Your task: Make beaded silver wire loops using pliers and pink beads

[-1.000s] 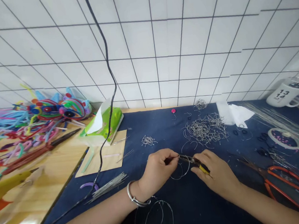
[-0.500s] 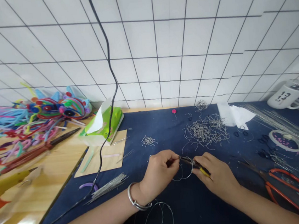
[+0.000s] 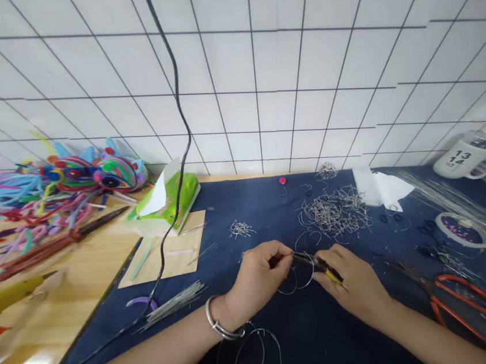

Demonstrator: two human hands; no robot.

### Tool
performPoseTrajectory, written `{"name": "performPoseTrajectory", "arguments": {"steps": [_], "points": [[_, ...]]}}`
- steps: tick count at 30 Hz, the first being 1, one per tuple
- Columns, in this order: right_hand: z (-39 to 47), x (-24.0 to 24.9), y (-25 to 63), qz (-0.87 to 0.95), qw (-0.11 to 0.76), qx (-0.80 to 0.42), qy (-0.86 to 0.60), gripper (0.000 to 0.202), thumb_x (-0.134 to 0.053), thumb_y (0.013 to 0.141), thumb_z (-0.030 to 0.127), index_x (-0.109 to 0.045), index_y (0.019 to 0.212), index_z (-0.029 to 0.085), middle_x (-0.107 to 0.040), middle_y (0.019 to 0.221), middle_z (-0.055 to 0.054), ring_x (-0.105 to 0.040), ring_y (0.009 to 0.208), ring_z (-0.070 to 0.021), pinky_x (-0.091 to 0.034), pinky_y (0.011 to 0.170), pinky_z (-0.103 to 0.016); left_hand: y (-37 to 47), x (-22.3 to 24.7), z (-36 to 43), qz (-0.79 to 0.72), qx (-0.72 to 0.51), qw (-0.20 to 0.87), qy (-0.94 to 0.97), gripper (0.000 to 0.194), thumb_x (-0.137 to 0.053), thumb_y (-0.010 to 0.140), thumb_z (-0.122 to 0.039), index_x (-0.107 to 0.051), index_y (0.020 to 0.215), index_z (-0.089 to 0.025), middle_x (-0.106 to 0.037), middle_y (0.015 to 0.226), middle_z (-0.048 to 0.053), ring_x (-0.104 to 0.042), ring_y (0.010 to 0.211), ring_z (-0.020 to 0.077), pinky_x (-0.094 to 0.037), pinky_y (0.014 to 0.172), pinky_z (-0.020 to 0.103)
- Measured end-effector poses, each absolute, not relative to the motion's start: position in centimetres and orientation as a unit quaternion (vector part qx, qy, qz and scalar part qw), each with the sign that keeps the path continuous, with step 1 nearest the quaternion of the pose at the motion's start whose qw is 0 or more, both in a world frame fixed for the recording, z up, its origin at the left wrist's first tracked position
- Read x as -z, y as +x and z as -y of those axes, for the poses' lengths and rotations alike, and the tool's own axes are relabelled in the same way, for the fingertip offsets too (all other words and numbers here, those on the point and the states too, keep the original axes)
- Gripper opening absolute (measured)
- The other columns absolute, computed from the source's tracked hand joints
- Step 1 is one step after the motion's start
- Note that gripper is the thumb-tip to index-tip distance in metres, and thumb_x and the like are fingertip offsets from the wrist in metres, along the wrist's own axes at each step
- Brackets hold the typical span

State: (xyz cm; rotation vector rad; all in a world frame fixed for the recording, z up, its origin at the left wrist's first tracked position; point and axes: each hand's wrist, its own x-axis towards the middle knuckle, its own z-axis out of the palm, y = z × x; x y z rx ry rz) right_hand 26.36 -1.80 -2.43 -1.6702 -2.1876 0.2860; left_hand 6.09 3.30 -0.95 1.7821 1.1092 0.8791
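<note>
While your left hand (image 3: 264,269) pinches the wire (image 3: 310,279), probably to steady it, your right (image 3: 353,280) is closed around the pliers (image 3: 333,275), nose at the pinch. Wire loops between hands, over the cloth (image 3: 323,330). Pliers' long axis slants: nose left and slightly wallward, handles right.

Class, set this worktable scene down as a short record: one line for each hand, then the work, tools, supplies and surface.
Left hand: fingertips pinched at the pliers' tips; what they pinch is too small to tell
Right hand: holding yellow-handled pliers
Work: thin wire loops between the hands
Other tool: orange-handled scissors, right
Supplies: tangled wire pile
Surface: dark blue cloth
</note>
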Motion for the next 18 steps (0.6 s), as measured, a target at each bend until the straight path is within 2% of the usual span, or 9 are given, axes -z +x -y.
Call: {"name": "performPoseTrajectory", "arguments": {"steps": [4,8,10,14,18], "points": [[1.2,1.6,27.6,0.728,0.231,-0.206,-0.611,0.024,-0.049,0.082,0.040,-0.055,0.097,0.023,-0.056,0.085,-0.003,-0.054,0.076,-0.0171,-0.044,0.067,-0.030,5.6,0.8,-4.0,-0.419,-0.375,0.366,0.742,0.013,-0.053,0.078,-0.019,-0.066,0.081,-0.019,-0.063,0.071,0.002,-0.055,0.064,0.0128,-0.042,0.061,0.024],[0.8,-0.1,28.8,0.640,0.223,-0.457,-0.576,0.029,-0.040,0.086,0.044,-0.056,0.091,0.021,-0.052,0.072,0.000,-0.050,0.061,-0.0119,-0.040,0.053,-0.023,4.8,0.4,-4.8,-0.374,-0.390,0.314,0.781,0.016,-0.050,0.082,-0.018,-0.065,0.088,-0.019,-0.062,0.078,0.004,-0.056,0.073,0.0139,-0.043,0.067,0.025],[0.9,-0.7,28.9,0.608,0.214,-0.538,-0.544,0.030,-0.040,0.086,0.046,-0.056,0.091,0.021,-0.051,0.071,0.000,-0.049,0.060,-0.0110,-0.039,0.052,-0.022,4.6,0.3,-5.0,-0.351,-0.383,0.304,0.799,0.018,-0.048,0.084,-0.017,-0.064,0.091,-0.019,-0.062,0.081,0.005,-0.056,0.076,0.0139,-0.043,0.069,0.025],[1.2,-1.2,28.6,0.599,0.205,-0.579,-0.513,0.029,-0.044,0.084,0.046,-0.057,0.089,0.020,-0.051,0.074,-0.001,-0.050,0.067,-0.0117,-0.041,0.059,-0.023,4.5,0.4,-4.9,-0.337,-0.373,0.292,0.813,0.019,-0.047,0.085,-0.016,-0.063,0.094,-0.019,-0.062,0.083,0.006,-0.056,0.078,0.0140,-0.043,0.071,0.025],[1.5,-1.4,28.1,0.617,0.187,-0.573,-0.507,0.029,-0.045,0.083,0.047,-0.056,0.088,0.021,-0.048,0.071,0.001,-0.045,0.064,-0.0111,-0.038,0.059,-0.023,4.7,0.5,-4.8,-0.333,-0.372,0.275,0.822,0.018,-0.047,0.085,-0.016,-0.062,0.094,-0.018,-0.063,0.083,0.006,-0.057,0.078,0.0142,-0.044,0.071,0.025]]}}
